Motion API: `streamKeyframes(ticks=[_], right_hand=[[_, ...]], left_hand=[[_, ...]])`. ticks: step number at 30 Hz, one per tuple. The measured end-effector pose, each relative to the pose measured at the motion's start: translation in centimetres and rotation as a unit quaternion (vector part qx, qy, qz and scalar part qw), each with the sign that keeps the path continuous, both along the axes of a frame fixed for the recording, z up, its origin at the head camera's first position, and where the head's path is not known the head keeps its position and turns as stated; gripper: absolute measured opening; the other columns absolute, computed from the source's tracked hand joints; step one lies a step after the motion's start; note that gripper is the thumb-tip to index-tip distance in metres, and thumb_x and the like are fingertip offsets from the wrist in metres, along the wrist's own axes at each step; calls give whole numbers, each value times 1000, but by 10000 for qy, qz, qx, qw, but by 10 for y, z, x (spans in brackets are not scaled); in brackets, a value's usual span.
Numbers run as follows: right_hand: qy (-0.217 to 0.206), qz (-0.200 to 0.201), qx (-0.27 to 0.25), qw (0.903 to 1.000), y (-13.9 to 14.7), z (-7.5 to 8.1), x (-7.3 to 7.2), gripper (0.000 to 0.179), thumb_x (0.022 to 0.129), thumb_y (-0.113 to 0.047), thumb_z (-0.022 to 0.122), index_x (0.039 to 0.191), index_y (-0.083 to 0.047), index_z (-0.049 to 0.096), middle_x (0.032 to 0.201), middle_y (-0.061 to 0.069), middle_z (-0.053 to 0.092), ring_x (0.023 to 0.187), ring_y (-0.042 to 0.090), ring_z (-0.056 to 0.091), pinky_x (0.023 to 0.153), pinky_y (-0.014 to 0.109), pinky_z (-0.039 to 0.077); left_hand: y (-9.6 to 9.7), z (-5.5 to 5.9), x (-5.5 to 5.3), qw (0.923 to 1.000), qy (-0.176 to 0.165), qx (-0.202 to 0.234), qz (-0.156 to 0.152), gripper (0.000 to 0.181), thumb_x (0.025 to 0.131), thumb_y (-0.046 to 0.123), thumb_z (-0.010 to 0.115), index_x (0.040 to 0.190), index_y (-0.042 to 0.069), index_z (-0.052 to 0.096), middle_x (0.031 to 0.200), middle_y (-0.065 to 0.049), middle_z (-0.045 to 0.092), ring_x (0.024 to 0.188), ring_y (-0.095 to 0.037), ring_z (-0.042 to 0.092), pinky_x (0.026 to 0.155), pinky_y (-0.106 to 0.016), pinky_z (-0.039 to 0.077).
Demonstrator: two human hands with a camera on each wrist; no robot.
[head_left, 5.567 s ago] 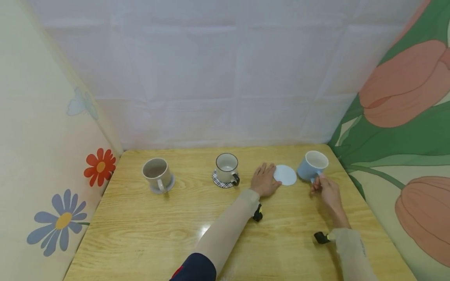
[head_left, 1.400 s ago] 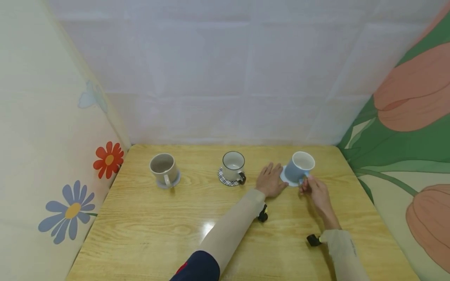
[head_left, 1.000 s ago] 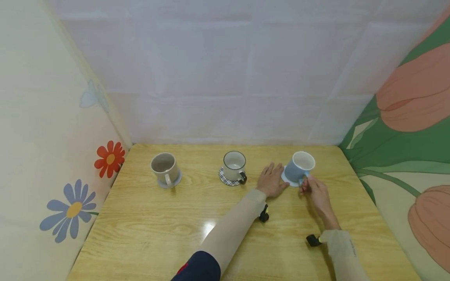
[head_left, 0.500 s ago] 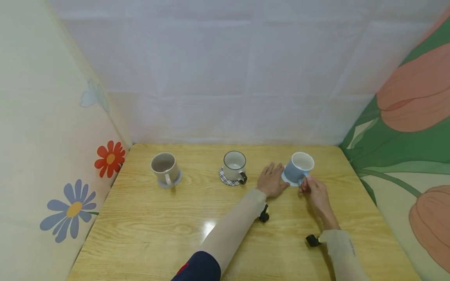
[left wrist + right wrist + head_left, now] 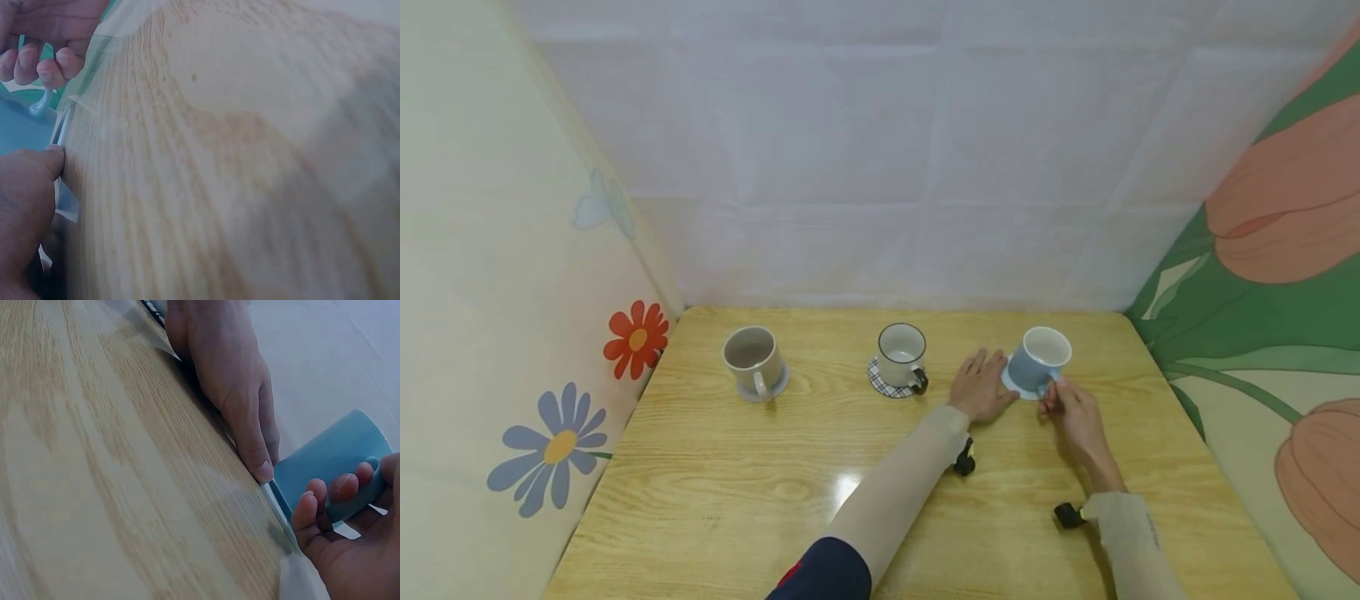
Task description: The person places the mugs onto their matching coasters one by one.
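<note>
A light blue mug (image 5: 1033, 362) stands on a pale blue round coaster (image 5: 1011, 386) at the right of the table, covering most of it. My right hand (image 5: 1075, 417) pinches the mug's handle (image 5: 359, 500), with the fingers curled at it in the right wrist view. Palm down on the table, my left hand (image 5: 981, 390) lies just left of the coaster, fingers straight. Its thumb (image 5: 264, 470) touches the coaster's edge. In the left wrist view the mug (image 5: 25, 128) is partly cut off by the frame.
A white mug with a dark rim and handle (image 5: 898, 350) stands on a checked coaster (image 5: 886, 385) left of my left hand. Farther left, a beige mug (image 5: 751, 354) sits on a grey coaster (image 5: 781, 383). A white cloth (image 5: 850, 167) hangs behind the table.
Since the oldest frame, my right hand has brought the blue mug leftward from the table onto the coaster. The left hand has stayed beside the coaster. Over the last second almost nothing moves.
</note>
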State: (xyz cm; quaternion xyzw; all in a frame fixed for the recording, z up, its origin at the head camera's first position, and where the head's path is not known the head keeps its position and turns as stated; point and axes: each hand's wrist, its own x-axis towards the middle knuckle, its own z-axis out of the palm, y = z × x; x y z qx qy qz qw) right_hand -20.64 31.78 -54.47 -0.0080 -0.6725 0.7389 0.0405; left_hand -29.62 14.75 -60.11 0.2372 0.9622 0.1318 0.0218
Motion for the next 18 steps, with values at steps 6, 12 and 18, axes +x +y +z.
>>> streamKeyframes(ticks=[6,12,18], right_hand=[[-39,31,-11,10000,1,0,-1,49,118,-25,39,89,14,50,81,2,55,72,13,59,64,26,57],[-65,-43,157,9998,2,0,-2,53,118,-27,40,92,19,47,81,2,55,72,14,60,64,26,58],[-103,-45,110,9999,3,0,-2,52,118,-27,40,91,16,49,82,2,56,72,14,60,64,26,58]], left_hand=[[0,1,1,10000,-24,35,14,77,106,68,44,171,29,27,178,12,20,167,-16,13,136,-33,10],[-2,11,4,9993,-334,150,21,76,107,65,47,171,29,26,179,12,18,167,-16,10,136,-33,5],[-1,7,2,9995,-295,126,10,77,107,67,44,171,29,25,179,12,17,167,-15,9,136,-34,6]])
